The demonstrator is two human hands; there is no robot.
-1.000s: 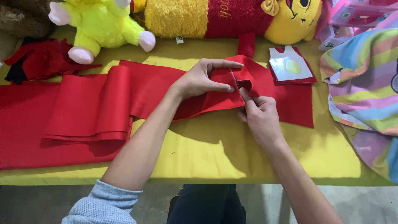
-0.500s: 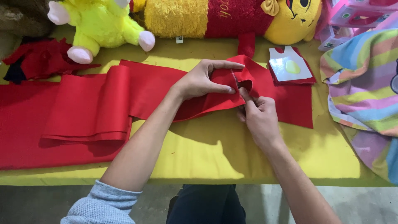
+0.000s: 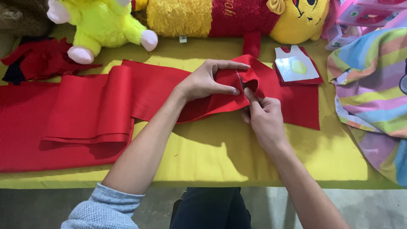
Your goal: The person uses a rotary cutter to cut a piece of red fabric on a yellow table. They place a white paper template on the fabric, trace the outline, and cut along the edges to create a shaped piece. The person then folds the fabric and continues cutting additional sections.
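Fingers of the left hand [image 3: 207, 82] pinch a raised fold of the red felt strip [image 3: 127, 97], thumb beneath and forefinger stretched over the top. Closed at the same fold from five o'clock, the right hand [image 3: 265, 118] grips its edge between thumb and fingertips. That strip runs toward nine o'clock across the yellow table [image 3: 212, 157]. At two o'clock lies a white template [image 3: 296, 65]; at eleven o'clock sits a yellow-green plush toy [image 3: 101, 25].
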